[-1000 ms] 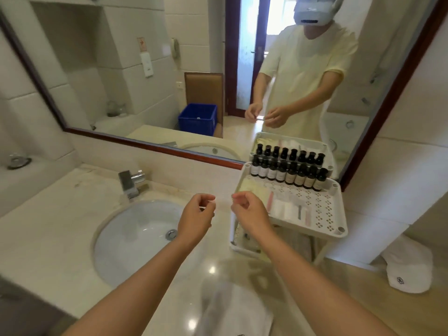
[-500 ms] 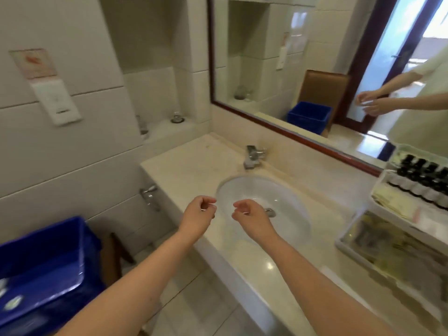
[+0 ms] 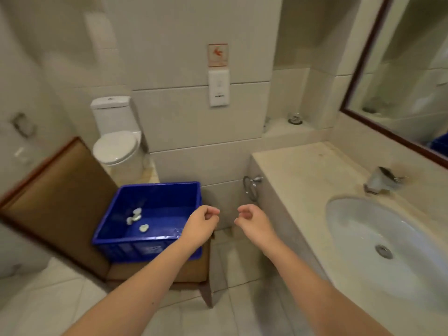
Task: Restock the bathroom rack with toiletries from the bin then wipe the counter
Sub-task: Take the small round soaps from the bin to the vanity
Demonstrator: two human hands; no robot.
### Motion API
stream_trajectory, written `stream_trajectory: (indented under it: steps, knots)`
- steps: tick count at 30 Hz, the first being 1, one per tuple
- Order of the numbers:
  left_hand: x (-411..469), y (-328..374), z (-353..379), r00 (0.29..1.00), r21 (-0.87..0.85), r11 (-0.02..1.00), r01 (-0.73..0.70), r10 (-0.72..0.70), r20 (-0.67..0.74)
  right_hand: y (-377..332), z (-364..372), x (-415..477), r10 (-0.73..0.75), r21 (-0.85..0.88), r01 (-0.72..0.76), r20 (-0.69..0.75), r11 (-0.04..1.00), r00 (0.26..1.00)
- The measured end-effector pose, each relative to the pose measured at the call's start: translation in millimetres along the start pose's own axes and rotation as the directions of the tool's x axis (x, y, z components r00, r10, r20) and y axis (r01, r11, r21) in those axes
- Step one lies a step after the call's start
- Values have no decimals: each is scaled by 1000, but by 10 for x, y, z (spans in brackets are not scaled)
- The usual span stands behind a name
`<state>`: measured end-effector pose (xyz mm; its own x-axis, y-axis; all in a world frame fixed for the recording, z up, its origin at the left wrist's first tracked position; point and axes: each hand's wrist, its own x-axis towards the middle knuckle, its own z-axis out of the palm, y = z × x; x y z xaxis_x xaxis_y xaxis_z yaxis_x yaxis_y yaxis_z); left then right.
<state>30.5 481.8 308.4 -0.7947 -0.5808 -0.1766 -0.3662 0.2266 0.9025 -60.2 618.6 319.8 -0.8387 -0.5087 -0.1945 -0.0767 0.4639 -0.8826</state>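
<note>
The person is holding the left hand over a corner of the bin and the right hand beside it, fingers curled and apparently empty, probably to collect the toiletries lying inside.

A white toilet stands behind a brown chair; a mirror hangs at right.

Light: even, fairly bright indoor light, with a warm cream cast over the tiles.
Shadows: soft and faint; a dim band under the blue bin.
Glare: pale sheen on the sink bowl and the bin's floor.
Blur: slight smear throughout — toilet and far-left wall softest.
Distortion: mirror frame and tile lines lean outward at the edges.
</note>
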Motion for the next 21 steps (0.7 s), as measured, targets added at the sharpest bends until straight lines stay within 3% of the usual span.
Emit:
stream_trajectory:
  steps: [11, 21]
  knots:
    - [96, -746, -1271, 949, -80, 978, 195, -208, -235, -587, 1351, 500, -102, -108, 139, 292, 984, 951]
    - [780, -1270, -2075, 885, -141, 946, 293, -324, -334, -931, 2363, 1457, -93, -113, 161, 455, 980, 885]
